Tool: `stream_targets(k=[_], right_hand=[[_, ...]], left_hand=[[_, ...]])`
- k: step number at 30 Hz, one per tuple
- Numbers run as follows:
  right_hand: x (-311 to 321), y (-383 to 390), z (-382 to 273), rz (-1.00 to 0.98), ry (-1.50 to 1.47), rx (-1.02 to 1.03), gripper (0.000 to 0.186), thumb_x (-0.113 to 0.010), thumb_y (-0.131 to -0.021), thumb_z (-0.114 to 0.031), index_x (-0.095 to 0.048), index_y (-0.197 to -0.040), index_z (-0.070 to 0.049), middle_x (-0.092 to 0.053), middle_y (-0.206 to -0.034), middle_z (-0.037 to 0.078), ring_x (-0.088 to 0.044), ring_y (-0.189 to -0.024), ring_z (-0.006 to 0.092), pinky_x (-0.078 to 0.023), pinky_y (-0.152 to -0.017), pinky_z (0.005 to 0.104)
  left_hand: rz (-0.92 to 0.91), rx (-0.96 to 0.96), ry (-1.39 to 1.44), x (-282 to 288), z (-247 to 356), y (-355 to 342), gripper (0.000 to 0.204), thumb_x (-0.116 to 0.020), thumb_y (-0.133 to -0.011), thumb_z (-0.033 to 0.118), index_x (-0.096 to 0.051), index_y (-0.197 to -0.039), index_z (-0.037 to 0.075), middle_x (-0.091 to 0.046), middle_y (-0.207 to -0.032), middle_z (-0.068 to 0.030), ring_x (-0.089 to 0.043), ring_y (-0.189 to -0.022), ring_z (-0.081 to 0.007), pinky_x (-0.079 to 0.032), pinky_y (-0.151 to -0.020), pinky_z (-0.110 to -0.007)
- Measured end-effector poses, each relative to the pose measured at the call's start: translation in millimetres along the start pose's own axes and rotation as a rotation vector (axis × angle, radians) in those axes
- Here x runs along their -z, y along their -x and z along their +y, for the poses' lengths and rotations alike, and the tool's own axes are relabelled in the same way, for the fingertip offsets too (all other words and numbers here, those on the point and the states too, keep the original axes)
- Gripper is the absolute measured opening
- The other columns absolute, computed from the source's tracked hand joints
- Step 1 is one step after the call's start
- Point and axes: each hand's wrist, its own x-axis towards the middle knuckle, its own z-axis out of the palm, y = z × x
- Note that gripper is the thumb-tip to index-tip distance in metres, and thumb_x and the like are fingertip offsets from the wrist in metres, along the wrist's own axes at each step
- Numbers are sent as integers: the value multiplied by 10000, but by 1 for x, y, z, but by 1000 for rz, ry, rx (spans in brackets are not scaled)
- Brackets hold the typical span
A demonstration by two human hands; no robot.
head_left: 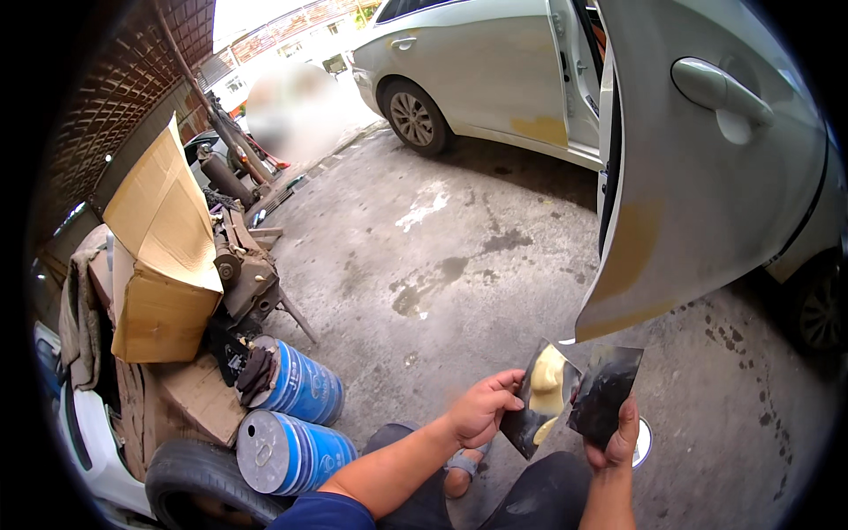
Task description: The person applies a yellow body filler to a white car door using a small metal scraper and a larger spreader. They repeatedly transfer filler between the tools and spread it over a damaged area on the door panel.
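Concrete yard: both hands (481, 408) (616, 437) hold dark spreaders (541, 399), one carrying filler.

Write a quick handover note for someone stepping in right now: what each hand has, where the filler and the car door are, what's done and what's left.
Left hand: holding a dark spreader loaded with a blob of yellow filler.
Right hand: holding a second dark spreader, which looks bare of filler.
The open car door is just ahead; it shows yellowish filler patches low on its panel.
A small round tin sits on the concrete floor by the right hand.
Done: filler scooped onto one spreader.
Left: that blob has not yet gone onto the door.
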Motion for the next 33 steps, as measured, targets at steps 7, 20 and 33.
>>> stream_targets(k=[7, 20, 33], right_hand=[[-10, -12, 16, -75, -249, -195, 726, -692, -812, -511, -478, -1293, -12, -615, -1171, 188, -613, -1072, 314, -510, -915, 422], [95, 6, 78, -270, 1180, -303, 254, -551, -934, -237, -635, -815, -29, -660, -707, 98, -651, -677, 223, -505, -634, 330], [40, 10, 20, -297, -24, -172, 610, -653, -874, -353, -434, -1328, -10, -547, -1271, 163, -572, -1141, 274, -474, -940, 389]], left_hand=[[-248, 254, 13, -5, -14, -2, 545, -531, -851, -29, -404, -1380, -55, -542, -1315, -127, -535, -1188, -191, -414, -1020, -336], [-93, 206, -176, 7, 21, 41, 539, -574, -817, -30, -434, -1329, -123, -560, -1288, -189, -547, -1194, -255, -401, -1036, -363], [-195, 270, -100, -11, 5, 29, 560, -563, -817, 0, -408, -1338, -134, -539, -1302, -199, -534, -1206, -270, -399, -1042, -379]])
